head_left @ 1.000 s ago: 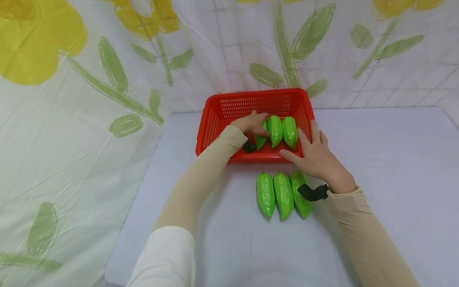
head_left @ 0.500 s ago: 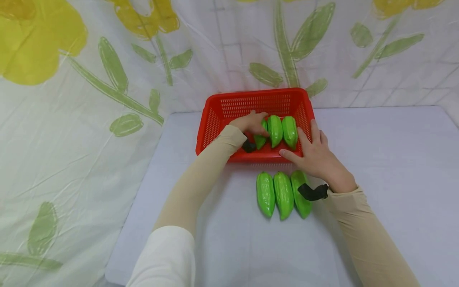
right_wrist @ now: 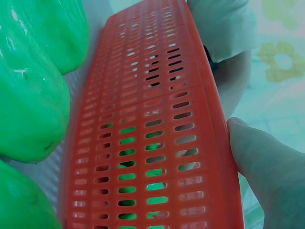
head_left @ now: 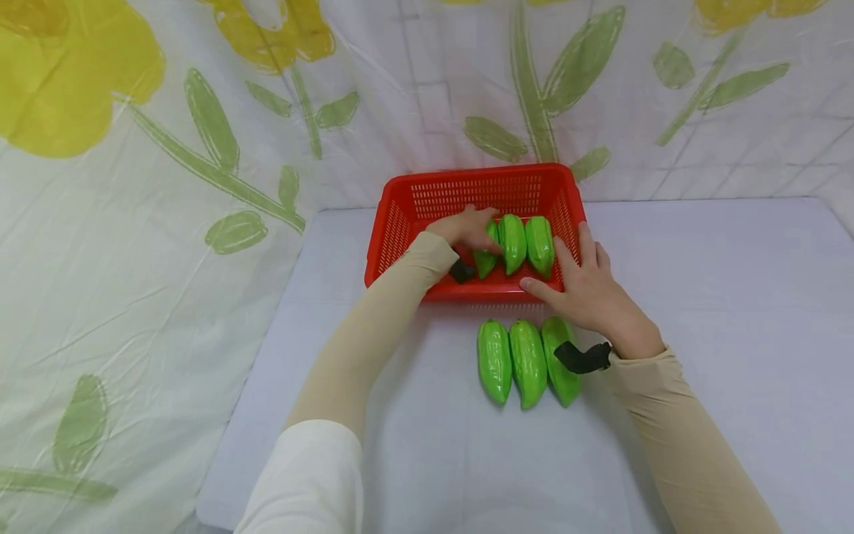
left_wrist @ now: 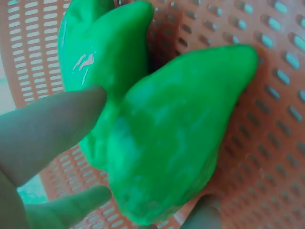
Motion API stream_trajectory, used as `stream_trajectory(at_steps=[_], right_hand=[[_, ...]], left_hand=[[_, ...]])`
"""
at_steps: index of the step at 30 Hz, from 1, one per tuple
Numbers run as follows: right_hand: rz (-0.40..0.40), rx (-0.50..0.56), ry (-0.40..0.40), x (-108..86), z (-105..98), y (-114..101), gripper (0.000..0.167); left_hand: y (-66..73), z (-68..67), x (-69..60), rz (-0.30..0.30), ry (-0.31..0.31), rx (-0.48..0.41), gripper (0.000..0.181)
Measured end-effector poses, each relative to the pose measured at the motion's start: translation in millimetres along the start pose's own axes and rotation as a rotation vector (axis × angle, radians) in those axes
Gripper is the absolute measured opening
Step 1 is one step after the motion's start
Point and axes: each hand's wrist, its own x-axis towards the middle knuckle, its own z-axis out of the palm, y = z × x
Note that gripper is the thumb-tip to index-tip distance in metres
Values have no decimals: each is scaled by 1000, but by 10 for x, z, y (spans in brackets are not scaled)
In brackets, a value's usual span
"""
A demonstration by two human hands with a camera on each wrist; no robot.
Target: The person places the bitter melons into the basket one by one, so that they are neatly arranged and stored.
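A floral cloth backdrop (head_left: 373, 141) stands behind the pale counter (head_left: 720, 311). I read the layout left to right. The left grip (head_left: 465, 231) reaches into the red basket (head_left: 477, 193) and is closed about the leftmost vegetable (head_left: 485, 262), thumb on one side, fingers on the other; I cannot tell how firmly. The middle vegetable (head_left: 512, 245) and right vegetable (head_left: 540, 247) lie beside it, inside the basket. Three loose vegetables (head_left: 528, 365) lie in a row on the counter before it. The right grip (head_left: 583, 291) is spread over the basket's near right corner.

I judge the step in hand to be positioning the leftmost vegetable while the right grip braces the basket; whether it is being set down or taken out, I cannot tell. Either move calls for a steady basket and clearance from the neighbouring vegetable.

The left wrist view shows most of the leftmost vegetable, partly covered in the head view. The right wrist view alone shows green through the slots of the basket's near wall.
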Motion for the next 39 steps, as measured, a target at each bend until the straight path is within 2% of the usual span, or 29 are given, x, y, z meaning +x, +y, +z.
stream_trajectory(at_steps=[7,11,19,29,39], right_hand=[[9,-8,-24,14,-34,10,109],[6,-11,-27,17,-42,14,109],[1,-13,-16,28,-18,22,109],[0,-19,-12,30,-3,18,110],[-1,-26,-6,24,-8,14,109]], left_hand=[[-27,-128,-120,7,105,-2,93],[-6,-201,-237,12,169,-41,90],[29,-211,-402,71,260,-55,88],[131,-156,-762,137,332,-42,87],[247,89,-1128,255,434,-5,85]])
